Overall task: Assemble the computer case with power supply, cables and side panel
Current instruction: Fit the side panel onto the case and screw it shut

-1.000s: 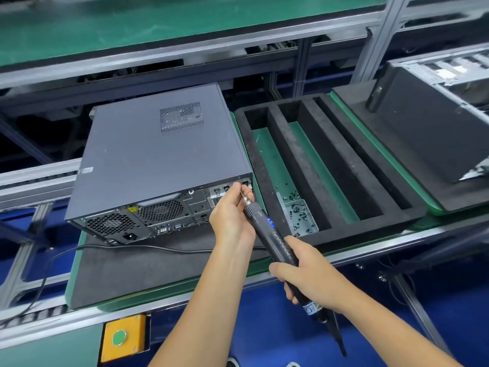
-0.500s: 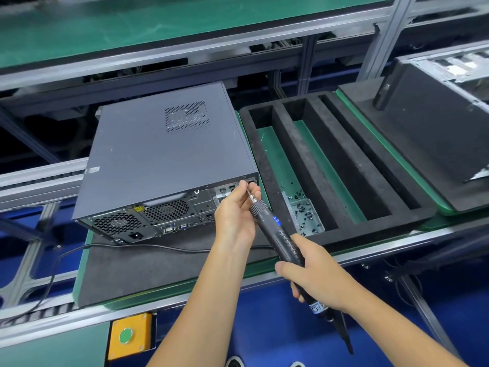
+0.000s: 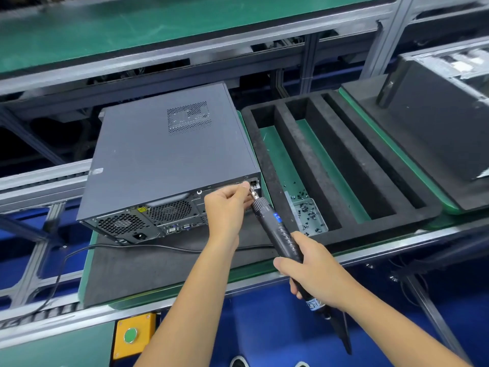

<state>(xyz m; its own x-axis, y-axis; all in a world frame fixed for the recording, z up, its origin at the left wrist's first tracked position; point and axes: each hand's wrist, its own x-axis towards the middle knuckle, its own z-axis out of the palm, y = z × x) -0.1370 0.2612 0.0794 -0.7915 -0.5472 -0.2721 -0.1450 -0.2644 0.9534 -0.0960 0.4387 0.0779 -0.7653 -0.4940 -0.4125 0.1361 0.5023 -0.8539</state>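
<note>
A dark grey computer case [image 3: 164,154] lies flat on a black foam pad [image 3: 148,271], its side panel on top and its rear ports facing me. My right hand [image 3: 315,276] grips a black electric screwdriver [image 3: 277,229] whose tip points at the rear right corner of the case. My left hand [image 3: 227,205] pinches the screwdriver's bit at its tip, right against that corner. Any screw at the tip is hidden by my fingers.
A black foam tray [image 3: 341,165] with long slots sits right of the case; a small clear bin of black screws [image 3: 309,215] lies in it. Another case [image 3: 439,120] stands at the far right. A black cable [image 3: 66,263] trails off the left. A yellow button box [image 3: 132,335] sits below.
My view has shifted slightly left, so the case sits further right in frame. Both hands and the screwdriver stay at the case's rear right corner, the tip a little closer to it.
</note>
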